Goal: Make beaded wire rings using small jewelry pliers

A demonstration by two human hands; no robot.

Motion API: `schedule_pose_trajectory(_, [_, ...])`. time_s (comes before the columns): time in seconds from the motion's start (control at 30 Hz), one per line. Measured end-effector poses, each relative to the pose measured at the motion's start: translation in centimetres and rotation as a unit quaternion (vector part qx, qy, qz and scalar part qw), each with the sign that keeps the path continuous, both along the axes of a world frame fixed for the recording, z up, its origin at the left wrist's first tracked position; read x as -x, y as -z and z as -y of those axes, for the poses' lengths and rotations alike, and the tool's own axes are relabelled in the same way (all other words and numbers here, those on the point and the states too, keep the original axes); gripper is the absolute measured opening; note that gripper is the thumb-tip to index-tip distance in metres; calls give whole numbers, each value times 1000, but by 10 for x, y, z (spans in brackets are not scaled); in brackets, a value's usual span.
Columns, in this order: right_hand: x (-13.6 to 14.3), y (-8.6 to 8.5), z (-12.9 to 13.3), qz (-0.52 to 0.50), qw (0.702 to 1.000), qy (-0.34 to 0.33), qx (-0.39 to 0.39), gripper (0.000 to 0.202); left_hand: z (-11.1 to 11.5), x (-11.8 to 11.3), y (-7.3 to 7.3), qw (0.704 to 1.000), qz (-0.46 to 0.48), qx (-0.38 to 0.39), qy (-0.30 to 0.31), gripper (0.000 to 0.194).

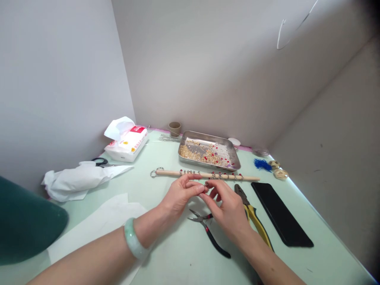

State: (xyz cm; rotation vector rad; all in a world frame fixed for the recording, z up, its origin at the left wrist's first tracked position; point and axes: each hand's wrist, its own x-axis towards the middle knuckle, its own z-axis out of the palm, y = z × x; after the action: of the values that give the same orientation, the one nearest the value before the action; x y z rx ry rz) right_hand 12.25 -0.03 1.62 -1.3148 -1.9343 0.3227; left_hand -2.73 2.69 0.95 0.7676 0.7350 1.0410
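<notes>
Above the middle of the table my left hand (179,194) and my right hand (228,205) meet at the fingertips. Between them they pinch a small beaded wire ring (206,186), mostly hidden by the fingers. Just behind the hands lies a wooden stick (169,173) with several beaded wire rings threaded along it. Two larger wire loops sit at its left end. Small pliers (209,233) with black handles rest partly open below my right hand. Yellow-handled pliers (257,223) lie partly hidden behind my right forearm.
A metal tray (209,165) of gold, red and clear beads stands at the back, near a cup (175,128). A tissue pack (130,145), scissors (102,162) and white paper (101,215) lie left. A black phone-like slab (281,213) and blue thread (263,164) lie right.
</notes>
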Motion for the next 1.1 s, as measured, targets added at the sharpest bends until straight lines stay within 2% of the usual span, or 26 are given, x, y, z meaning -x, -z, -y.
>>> schedule_pose_trajectory(0.27, [-5,0,-3,-31,999,1,7,16,-3,5,-5,999,43,7,-6,32])
schedule_pose_trajectory(0.5, [-4,1,-4,-80,994,-53,57,14,-2,6,-11,988,124,0,88,35])
schedule_pose_trajectory(0.6, [-2,-1,-3,-110,987,-64,96,13,0,6,-13,984,139,-4,115,37])
schedule_pose_trajectory(0.7, [-2,-3,-3,-128,982,-76,118,20,0,7,-14,980,155,0,123,43])
schedule_pose_trajectory(0.8, [-3,-4,-3,-131,982,-41,130,24,-1,6,-16,979,166,-4,115,48])
schedule_pose_trajectory(0.93, [-4,-3,-5,-133,978,-2,160,18,1,5,-17,981,155,-7,117,51])
schedule_pose_trajectory(1.1, [-8,1,-8,-223,947,-72,218,22,1,8,-19,969,188,-1,158,54])
